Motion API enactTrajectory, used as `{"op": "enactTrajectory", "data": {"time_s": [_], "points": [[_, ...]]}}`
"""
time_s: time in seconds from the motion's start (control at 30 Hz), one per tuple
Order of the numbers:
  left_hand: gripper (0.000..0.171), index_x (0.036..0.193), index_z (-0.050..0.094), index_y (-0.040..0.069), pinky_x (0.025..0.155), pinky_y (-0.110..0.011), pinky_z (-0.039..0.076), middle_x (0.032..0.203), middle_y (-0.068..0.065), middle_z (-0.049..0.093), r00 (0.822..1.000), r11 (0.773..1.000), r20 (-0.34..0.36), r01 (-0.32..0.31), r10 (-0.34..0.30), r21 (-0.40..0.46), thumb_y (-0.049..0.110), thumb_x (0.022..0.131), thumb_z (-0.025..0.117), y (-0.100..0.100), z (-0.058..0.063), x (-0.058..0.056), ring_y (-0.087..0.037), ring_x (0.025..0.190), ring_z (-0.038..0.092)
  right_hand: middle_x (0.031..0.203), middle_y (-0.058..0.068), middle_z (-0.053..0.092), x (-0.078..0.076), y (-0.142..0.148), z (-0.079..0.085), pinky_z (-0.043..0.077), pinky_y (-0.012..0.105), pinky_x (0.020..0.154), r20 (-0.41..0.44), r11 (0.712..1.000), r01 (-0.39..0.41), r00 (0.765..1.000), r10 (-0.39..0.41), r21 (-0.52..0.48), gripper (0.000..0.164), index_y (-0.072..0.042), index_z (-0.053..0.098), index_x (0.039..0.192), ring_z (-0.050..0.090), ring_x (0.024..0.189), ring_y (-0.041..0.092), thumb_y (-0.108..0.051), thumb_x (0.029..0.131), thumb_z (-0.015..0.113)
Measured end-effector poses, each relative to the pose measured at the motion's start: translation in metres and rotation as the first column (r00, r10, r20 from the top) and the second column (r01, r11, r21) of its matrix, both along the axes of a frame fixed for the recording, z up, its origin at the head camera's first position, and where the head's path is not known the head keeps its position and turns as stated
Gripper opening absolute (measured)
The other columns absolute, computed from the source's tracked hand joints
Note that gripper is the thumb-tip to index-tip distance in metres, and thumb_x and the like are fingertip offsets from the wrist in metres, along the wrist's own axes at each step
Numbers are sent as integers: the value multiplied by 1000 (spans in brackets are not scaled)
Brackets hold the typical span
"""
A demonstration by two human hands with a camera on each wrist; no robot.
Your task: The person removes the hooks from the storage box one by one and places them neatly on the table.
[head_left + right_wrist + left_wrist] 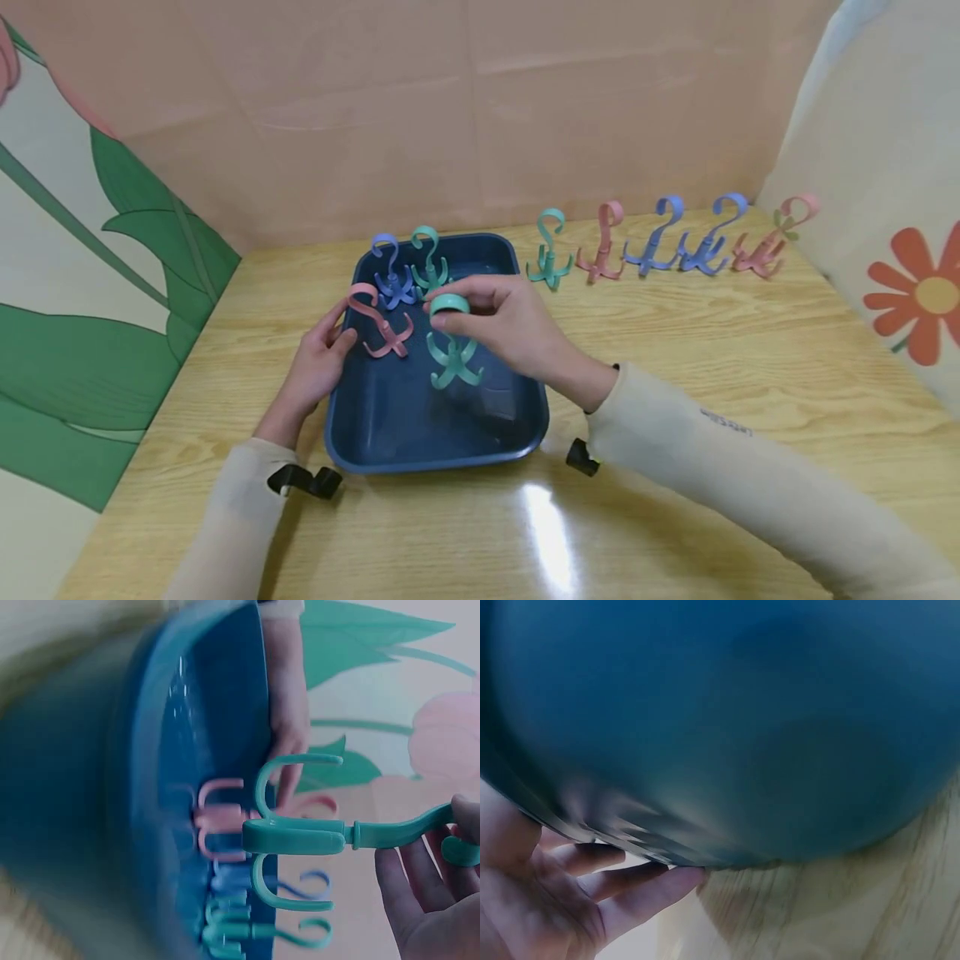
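By the curved top of its stem, my right hand [517, 325] pinches a green multi-prong hanging hook [454, 364]. Its prongs point outward above the dark blue basin [438, 429]. My left hand [311, 367] grips the basin's left rim, thumb at the edge and fingers along the outer wall [727, 780]. Close to the left thumb, a pink hook [388, 336] stands inside the basin, its top leaning over the rim. Behind it stand a blue hook [395, 287] and another green hook [431, 271], partly hidden by my right hand.
Along the back of the wooden table [675, 375], right of the basin, several more hooks stand in a row: green [550, 265], pink [602, 250], two blue, and a pink one [761, 250] at the far end. Covered walls border the back and sides.
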State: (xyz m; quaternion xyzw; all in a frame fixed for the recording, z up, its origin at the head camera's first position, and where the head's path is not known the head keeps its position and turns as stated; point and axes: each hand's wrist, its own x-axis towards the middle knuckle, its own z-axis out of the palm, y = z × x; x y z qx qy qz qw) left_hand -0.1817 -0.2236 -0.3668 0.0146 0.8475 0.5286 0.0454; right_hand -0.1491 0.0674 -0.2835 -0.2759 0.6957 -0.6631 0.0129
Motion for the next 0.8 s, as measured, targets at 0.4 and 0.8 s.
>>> {"op": "enactTrajectory", "data": {"time_s": [0.4,0.8], "points": [[56,162,22,27,95,-50,52,140,-21,56,1000,1000,-8,-17,17,-8,21,109,41,-4,0,3,-36,113,63,109,13,74,-15,60,4,57,31,82,-11,991,128,992,-128,29,27,2,73,116,72,96,21,-5,90,75],[56,162,21,29,92,-47,51,137,-20,58,1000,999,-15,-26,26,-26,23,109,40,-3,-3,2,-35,109,62,109,15,74,-23,106,-4,56,28,84,49,978,186,982,-183,-90,26,3,73,114,71,102,20,0,88,75]]}}
